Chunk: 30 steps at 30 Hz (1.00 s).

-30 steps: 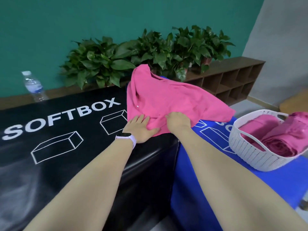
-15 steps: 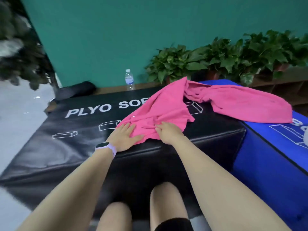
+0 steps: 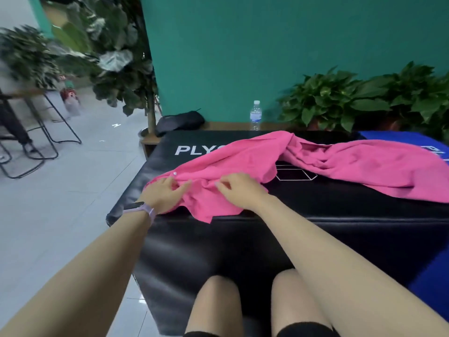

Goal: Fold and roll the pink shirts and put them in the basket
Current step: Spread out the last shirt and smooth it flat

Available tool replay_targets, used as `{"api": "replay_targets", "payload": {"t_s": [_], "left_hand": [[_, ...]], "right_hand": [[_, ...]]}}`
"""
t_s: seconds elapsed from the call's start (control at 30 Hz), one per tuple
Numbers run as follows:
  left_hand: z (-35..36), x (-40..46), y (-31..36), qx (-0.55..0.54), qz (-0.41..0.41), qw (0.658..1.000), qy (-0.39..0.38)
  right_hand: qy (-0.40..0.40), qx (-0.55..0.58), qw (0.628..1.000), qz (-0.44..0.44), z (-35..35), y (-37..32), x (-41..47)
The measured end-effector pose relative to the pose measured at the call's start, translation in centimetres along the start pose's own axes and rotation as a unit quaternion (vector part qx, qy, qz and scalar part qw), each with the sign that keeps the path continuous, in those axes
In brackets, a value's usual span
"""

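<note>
While the pink shirt (image 3: 303, 164) is lying crumpled across the black box (image 3: 243, 239), its near edge is being gathered at the box's front by both hands. Cloth is being pinched by the curled fingers of the left hand (image 3: 165, 193), and a fold just beside it is being gripped by the right hand (image 3: 239, 189). For a clean fold, the shirt is probably best being pulled flat first, wrinkles smoothed outward. Behind the box, a water bottle (image 3: 255, 115) is standing; its contents cannot be told. No basket is being shown.
</note>
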<state>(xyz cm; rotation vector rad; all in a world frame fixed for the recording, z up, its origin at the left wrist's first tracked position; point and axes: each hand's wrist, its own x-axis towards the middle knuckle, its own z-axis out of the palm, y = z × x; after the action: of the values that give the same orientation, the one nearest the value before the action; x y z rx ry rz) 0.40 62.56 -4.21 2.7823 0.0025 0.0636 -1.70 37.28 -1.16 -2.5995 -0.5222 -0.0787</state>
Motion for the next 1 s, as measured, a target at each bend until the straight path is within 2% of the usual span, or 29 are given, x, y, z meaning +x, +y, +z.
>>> {"api": "replay_targets", "payload": {"t_s": [0.07,0.13,0.2,0.27,0.33,0.37,0.43,0.53,0.63,0.77,0.87,0.93,1.0], "left_hand": [[-0.2,1.0,1.5,0.026,-0.016,0.999,0.014],[-0.1,1.8,3.3,0.032,-0.025,0.994,0.102],[-0.1,2.5,4.6,0.000,-0.012,0.976,0.216],[0.1,3.7,5.8,-0.011,0.018,0.963,0.270],[0.4,5.2,7.3,0.013,0.048,0.961,0.271],[0.7,6.0,8.3,0.007,0.070,0.963,0.259],[1.5,7.6,10.8,-0.046,0.146,0.970,0.190],[3.1,9.5,15.0,-0.080,0.254,0.962,0.059],[5.2,10.4,16.9,-0.113,0.273,0.955,-0.011],[7.8,9.7,15.7,-0.112,0.221,0.967,0.064],[8.4,8.2,14.9,-0.128,0.186,0.969,0.099],[8.3,6.7,14.7,-0.093,0.161,0.975,0.122],[8.3,5.1,14.2,-0.062,0.122,0.980,0.148]], "right_hand": [[0.098,-0.105,0.989,-0.035,-0.3,0.8,1.2],[0.134,-0.178,0.975,-0.029,-0.5,1.8,2.6],[0.096,-0.206,0.973,0.027,-0.4,3.2,3.7],[0.019,-0.181,0.981,0.070,0.3,4.6,4.1],[-0.051,-0.153,0.984,0.072,2.0,5.7,3.6],[-0.055,-0.144,0.986,0.061,2.8,5.9,3.2],[-0.029,-0.126,0.991,0.030,3.6,6.4,2.5],[-0.023,-0.087,0.996,-0.003,3.0,6.8,0.9],[0.012,-0.071,0.997,-0.030,2.4,6.7,-1.9],[0.016,-0.098,0.995,-0.028,1.3,5.7,-6.3],[0.029,-0.074,0.997,0.015,-0.3,5.0,-7.2],[0.111,-0.058,0.991,0.046,-1.7,4.7,-5.8],[0.227,-0.061,0.968,0.084,-3.0,5.5,-3.3]]}}
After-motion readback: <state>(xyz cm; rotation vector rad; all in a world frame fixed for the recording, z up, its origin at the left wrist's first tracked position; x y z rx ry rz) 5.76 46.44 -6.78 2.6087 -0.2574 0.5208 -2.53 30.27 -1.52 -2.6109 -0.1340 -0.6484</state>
